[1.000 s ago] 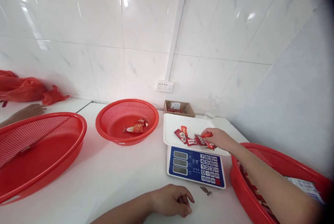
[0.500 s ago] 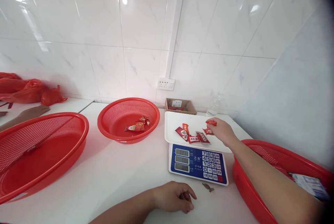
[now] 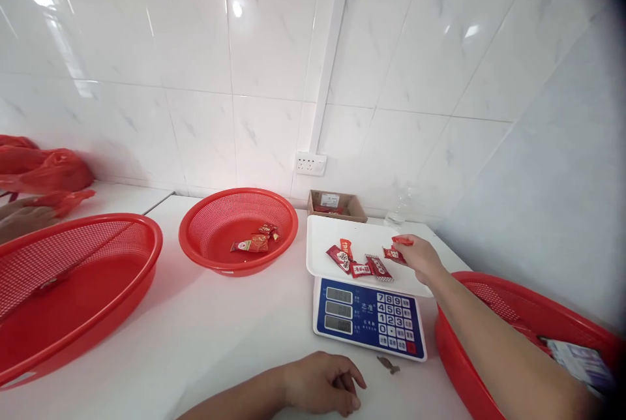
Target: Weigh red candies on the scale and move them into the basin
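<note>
My right hand point(image 3: 419, 255) is over the right part of the white pan point(image 3: 317, 257) of a digital scale point(image 3: 369, 319), pinching a small red-wrapped snack packet point(image 3: 402, 240). Just under its fingers is another red packet point(image 3: 392, 255); whether the hand grips that one too is unclear. Several red and dark-red packets point(image 3: 360, 269) lie in a cluster further left on the pan. My left hand point(image 3: 323, 383) rests on the white table in front of the scale, fingers loosely curled and thumb apart, holding nothing. Near it lies a small brown scrap point(image 3: 388, 364).
A red basket point(image 3: 195, 254) with a few packets stands left of the scale, a larger one point(image 3: 151, 254) further left. Another basket point(image 3: 452, 348) is under my right forearm. Behind the scale are a cardboard box point(image 3: 359, 208) and a clear bottle point(image 3: 401, 208). A co-worker's hand point(image 3: 29, 218) touches red plastic bags point(image 3: 53, 169).
The view has shifted slightly. My right hand stays over the pan with the packet, and my left hand keeps its pose. At far left, the co-worker's hand and a red bag have moved.
</note>
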Tool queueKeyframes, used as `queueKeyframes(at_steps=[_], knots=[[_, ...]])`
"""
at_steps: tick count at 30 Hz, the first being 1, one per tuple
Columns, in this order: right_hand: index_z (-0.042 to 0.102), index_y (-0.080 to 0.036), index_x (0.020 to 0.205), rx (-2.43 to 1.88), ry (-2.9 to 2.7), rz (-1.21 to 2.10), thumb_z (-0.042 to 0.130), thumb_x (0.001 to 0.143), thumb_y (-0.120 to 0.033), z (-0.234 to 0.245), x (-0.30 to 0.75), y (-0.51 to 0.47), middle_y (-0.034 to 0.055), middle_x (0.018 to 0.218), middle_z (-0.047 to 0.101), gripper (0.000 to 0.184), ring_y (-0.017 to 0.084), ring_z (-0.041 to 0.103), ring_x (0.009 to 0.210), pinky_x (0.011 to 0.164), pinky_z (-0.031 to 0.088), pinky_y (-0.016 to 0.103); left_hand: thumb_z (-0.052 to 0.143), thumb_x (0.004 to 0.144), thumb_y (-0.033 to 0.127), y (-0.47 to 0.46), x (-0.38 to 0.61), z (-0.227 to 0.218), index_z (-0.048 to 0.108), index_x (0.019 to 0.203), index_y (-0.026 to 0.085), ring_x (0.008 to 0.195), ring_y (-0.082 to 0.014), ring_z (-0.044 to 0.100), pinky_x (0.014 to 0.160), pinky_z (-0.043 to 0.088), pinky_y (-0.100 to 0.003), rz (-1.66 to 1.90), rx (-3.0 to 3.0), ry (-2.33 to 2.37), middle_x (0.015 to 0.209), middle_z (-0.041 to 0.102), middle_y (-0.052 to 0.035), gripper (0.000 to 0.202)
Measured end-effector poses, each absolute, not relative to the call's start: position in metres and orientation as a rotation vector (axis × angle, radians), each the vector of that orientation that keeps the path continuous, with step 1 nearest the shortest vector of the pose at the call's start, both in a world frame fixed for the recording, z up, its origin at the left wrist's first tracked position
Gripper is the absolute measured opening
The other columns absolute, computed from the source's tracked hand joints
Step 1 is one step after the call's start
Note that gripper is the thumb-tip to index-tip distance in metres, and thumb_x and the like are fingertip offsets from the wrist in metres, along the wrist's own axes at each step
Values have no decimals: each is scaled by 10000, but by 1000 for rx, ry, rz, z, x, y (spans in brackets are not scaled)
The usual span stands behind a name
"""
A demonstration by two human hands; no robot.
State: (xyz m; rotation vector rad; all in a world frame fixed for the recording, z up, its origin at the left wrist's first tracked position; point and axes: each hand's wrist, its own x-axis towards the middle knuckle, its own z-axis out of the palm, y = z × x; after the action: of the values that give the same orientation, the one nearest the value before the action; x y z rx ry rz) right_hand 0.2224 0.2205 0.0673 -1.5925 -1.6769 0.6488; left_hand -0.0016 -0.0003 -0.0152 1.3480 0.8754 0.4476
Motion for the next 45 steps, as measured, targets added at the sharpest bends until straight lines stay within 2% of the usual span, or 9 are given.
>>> queueKeyframes(at_steps=[15,21,27,30,33,37,39,41,45], knots=[[625,-203,758,-1585,-1295,826,613,618,-216,75,245,210,22,649,662,141,197,639,645,565,521,278,667,704,292,0,0,-13,601,992,196,625,-108,509,672,427,-276,467,1308,863,732,547,17,311],[569,-214,707,-1504,-1121,962,623,635,-118,87,237,196,1,691,620,131,143,613,667,613,548,227,663,706,313,0,-2,-16,598,1016,200,631,-98,510,670,426,-257,449,1328,862,744,550,19,336],[528,-212,714,-1500,-1077,1091,609,744,-246,103,233,185,-6,670,589,92,105,580,607,550,537,203,627,717,239,-2,-2,-12,613,1008,207,629,-98,514,665,418,-256,466,1337,864,726,548,21,293],[525,-198,690,-1581,-1142,1090,607,746,-325,103,233,182,7,642,587,162,105,559,561,463,487,194,630,713,242,-1,-2,-13,612,1009,209,628,-100,516,664,420,-259,468,1342,864,736,553,18,299],[552,-182,706,-1680,-1293,1056,615,714,-342,103,233,178,-2,559,561,172,98,504,478,369,363,180,632,717,266,-1,-2,-15,607,1014,212,631,-103,519,664,422,-261,460,1340,863,745,559,15,303],[594,-184,971,-1742,-1624,1004,583,717,-342,108,227,171,-46,467,508,299,88,388,382,360,242,202,632,719,269,-1,-2,-17,606,998,207,627,-101,517,652,417,-256,475,1326,848,741,554,16,286],[577,-206,1087,-1735,-1821,953,570,726,-339,112,219,167,-38,524,548,386,89,384,389,388,262,218,648,707,285,-1,-1,-17,608,991,209,621,-100,515,646,416,-255,483,1313,839,738,551,18,297],[611,-223,1078,-1703,-2023,891,583,713,-328,115,209,164,-11,650,610,381,101,454,454,457,334,237,666,693,312,-1,-1,-16,609,984,208,612,-100,510,639,412,-254,487,1298,834,728,547,21,314],[667,-240,1027,-1659,-2340,735,620,650,-241,114,188,158,39,934,662,380,194,586,780,691,404,277,694,667,358,-1,0,-14,611,962,203,611,-100,504,642,406,-256,493,1287,835,723,546,22,344]])
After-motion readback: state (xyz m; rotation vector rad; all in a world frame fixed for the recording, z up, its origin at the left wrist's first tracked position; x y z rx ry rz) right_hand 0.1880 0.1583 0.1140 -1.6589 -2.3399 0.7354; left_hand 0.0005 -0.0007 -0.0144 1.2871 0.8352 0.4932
